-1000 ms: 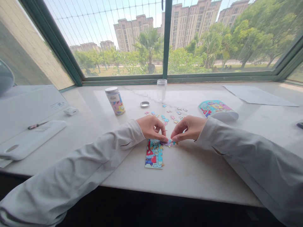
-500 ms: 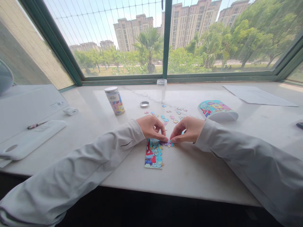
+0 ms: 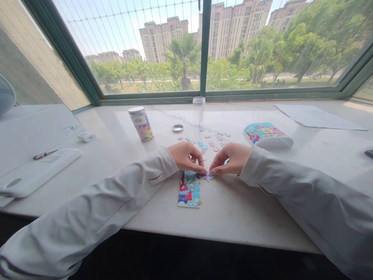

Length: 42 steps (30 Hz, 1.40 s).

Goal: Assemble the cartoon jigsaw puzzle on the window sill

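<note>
A partly built colourful jigsaw [image 3: 189, 190] lies flat on the white sill. My left hand [image 3: 186, 156] pinches down on the jigsaw's top right corner. Facing it, my right hand [image 3: 230, 157] pinches small puzzle pieces [image 3: 208, 177] that touch that same corner. The fingertips of both hands almost meet over these pieces. Several loose pieces [image 3: 210, 140] are scattered just beyond my hands.
A printed lidded tin [image 3: 141, 124], a clear open jar [image 3: 199, 110] and its metal lid [image 3: 177, 128] stand behind. A curled picture sheet [image 3: 266, 135] lies at right, papers [image 3: 316, 117] farther right. White boxes [image 3: 35, 132] and a pen [image 3: 43, 154] sit left.
My right hand has slid slightly left, closer to my left hand, with the small pieces. The left hand has barely moved.
</note>
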{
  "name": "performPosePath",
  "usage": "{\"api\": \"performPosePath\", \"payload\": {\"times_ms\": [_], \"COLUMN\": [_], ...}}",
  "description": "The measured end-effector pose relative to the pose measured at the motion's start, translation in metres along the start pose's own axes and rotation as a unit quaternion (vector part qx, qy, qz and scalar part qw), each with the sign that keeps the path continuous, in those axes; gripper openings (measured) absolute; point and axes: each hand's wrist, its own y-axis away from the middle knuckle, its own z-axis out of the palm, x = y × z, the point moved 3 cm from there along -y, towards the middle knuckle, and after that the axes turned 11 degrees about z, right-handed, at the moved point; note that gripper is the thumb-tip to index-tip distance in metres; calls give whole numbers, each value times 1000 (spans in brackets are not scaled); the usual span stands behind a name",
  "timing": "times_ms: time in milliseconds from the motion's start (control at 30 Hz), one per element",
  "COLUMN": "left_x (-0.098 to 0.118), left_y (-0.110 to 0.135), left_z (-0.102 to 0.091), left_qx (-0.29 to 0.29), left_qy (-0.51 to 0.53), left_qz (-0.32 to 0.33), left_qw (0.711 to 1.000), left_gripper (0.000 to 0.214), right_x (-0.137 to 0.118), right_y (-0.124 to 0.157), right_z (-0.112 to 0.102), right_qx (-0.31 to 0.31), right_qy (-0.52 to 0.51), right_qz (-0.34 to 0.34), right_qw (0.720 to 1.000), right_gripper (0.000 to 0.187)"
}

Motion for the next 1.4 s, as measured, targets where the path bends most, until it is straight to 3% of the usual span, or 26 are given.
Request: {"api": "performPosePath", "payload": {"times_ms": [233, 467, 667, 867, 1033, 1400], "left_x": [1, -1, 0, -1, -1, 0], "left_y": [0, 1, 1, 1, 1, 1], "left_z": [0, 0, 0, 1, 1, 2], "left_qx": [-2, 2, 7, 8, 9, 10], "left_qy": [-8, -8, 1, 4, 1, 8], "left_qz": [3, 0, -3, -4, -2, -12], "left_qw": [1000, 1000, 1000, 1000, 1000, 1000], "left_gripper": [35, 34, 35, 36, 36, 36], "right_x": [-3, -9, -13, -14, -11, -13], "right_y": [5, 4, 16, 22, 15, 14], "right_z": [0, 1, -20, -17, -8, -9], "right_qx": [26, 56, 132, 56, 43, 29], "right_qy": [-13, 20, -23, 77, 109, 115], "right_qz": [3, -45, -58, -88, -89, -60], "right_qw": [1000, 997, 989, 992, 989, 991], "right_gripper": [34, 31, 40, 33, 30, 27]}}
